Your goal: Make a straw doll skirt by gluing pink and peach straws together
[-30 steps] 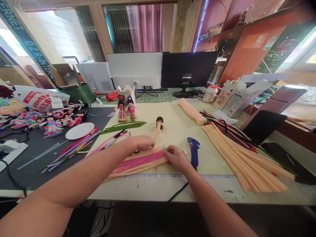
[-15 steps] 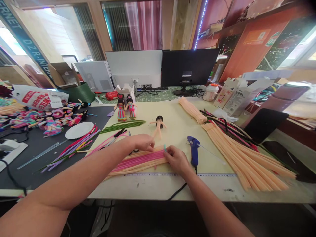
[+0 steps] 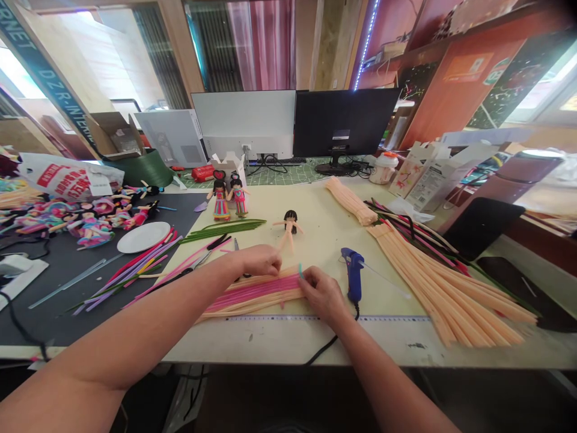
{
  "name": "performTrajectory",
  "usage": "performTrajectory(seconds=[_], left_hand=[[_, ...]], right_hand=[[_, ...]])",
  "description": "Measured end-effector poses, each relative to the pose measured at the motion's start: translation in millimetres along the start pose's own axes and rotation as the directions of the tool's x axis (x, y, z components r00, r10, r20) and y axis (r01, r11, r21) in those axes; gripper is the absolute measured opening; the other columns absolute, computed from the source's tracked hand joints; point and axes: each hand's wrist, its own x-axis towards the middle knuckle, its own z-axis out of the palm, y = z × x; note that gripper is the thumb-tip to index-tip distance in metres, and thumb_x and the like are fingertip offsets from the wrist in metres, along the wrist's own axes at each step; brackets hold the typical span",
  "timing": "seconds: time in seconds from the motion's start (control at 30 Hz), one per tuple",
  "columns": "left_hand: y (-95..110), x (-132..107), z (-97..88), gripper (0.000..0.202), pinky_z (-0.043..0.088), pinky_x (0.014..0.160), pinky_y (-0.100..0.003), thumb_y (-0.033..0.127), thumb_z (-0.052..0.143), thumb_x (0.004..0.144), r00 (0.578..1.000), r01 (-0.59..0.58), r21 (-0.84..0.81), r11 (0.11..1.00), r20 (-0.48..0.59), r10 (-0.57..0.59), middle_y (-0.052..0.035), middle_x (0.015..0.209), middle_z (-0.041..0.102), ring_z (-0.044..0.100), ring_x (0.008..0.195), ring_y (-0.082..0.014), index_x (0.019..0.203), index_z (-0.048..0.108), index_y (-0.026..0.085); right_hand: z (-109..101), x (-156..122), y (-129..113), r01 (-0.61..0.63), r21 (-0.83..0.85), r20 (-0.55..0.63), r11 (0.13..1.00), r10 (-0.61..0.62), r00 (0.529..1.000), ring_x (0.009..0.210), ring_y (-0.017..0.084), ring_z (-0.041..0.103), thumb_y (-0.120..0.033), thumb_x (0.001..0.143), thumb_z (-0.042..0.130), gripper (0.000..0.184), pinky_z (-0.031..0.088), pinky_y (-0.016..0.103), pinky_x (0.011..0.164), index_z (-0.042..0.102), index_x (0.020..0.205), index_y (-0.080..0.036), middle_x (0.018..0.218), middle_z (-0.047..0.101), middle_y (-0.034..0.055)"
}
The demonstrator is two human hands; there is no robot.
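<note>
Pink pipe cleaners (image 3: 256,292) lie side by side in front of me, with peach pipe cleaners (image 3: 252,309) along both edges. My left hand (image 3: 265,261) is closed above the far edge of this row; what its fingertips hold is hidden. At the row's right end my right hand (image 3: 322,293) pinches the tips, where a short teal pipe cleaner (image 3: 300,270) sticks up by the fingers. Just beyond my hands lies a small peach doll (image 3: 291,225) with black hair. A blue glue gun (image 3: 354,276) rests to the right of my right hand.
Two finished dolls (image 3: 220,201) stand at the back left. Scissors (image 3: 202,258) lie partly behind my left forearm, near green pipe cleaners (image 3: 225,230). A large peach bundle (image 3: 446,282) spreads at the right. A ruler (image 3: 279,319) runs along the front; a white plate (image 3: 144,237) sits left.
Almost nothing differs. Both hands keep their places at the row of pipe cleaners, and the whole view has shifted very slightly.
</note>
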Motion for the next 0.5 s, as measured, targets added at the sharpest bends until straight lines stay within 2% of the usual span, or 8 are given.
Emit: performTrajectory(seconds=[0.17,0.3,0.43,0.5], left_hand=[[1.9,-5.5,-9.6,0.017,0.036,0.059,-0.023,0.026,0.056,0.078,0.999,0.001,-0.065,0.998,0.032,0.001,-0.0005,0.072,0.066,0.054,0.063,-0.0131,0.083,0.071,0.019],[4.8,-7.6,-15.0,0.02,0.034,0.057,-0.024,0.036,0.06,0.075,0.998,0.037,-0.191,0.981,0.061,-0.026,0.0024,0.065,0.059,0.049,0.06,-0.0127,0.081,0.069,0.02],[10.7,-11.2,-23.0,0.021,0.024,0.05,-0.025,0.033,0.061,0.07,0.994,0.03,-0.357,0.934,0.105,0.008,0.0059,0.052,0.035,0.032,0.051,-0.0093,0.057,0.054,0.018],[14.7,-14.7,-29.3,0.023,0.022,0.05,-0.025,0.032,0.061,0.069,0.994,0.034,-0.433,0.901,0.105,0.013,0.0056,0.054,0.031,0.028,0.052,-0.009,0.055,0.049,0.017]], right_hand=[[-5.5,-0.2,-4.0,0.0,0.028,0.002,1.0,0.0,1.0,0.059,0.013,0.046,-0.033,0.082,0.051,0.014,0.032,0.024,0.056,0.054,0.074,-0.022,0.062,0.054,-0.0038],[-14.8,1.8,-8.8,0.012,0.089,0.002,0.996,-0.012,1.0,0.059,0.012,0.046,-0.035,0.083,0.054,0.016,0.033,0.024,0.056,0.058,0.077,-0.02,0.062,0.053,-0.004],[-25.3,6.1,-12.6,-0.017,0.314,0.008,0.949,0.016,1.0,0.057,0.011,0.045,-0.041,0.08,0.06,0.023,0.035,0.024,0.054,0.06,0.077,-0.018,0.06,0.051,-0.0036],[-29.9,7.6,-15.0,-0.054,0.453,0.014,0.89,0.054,0.998,0.056,0.011,0.044,-0.044,0.077,0.065,0.028,0.037,0.024,0.053,0.062,0.078,-0.017,0.06,0.052,-0.0032]])
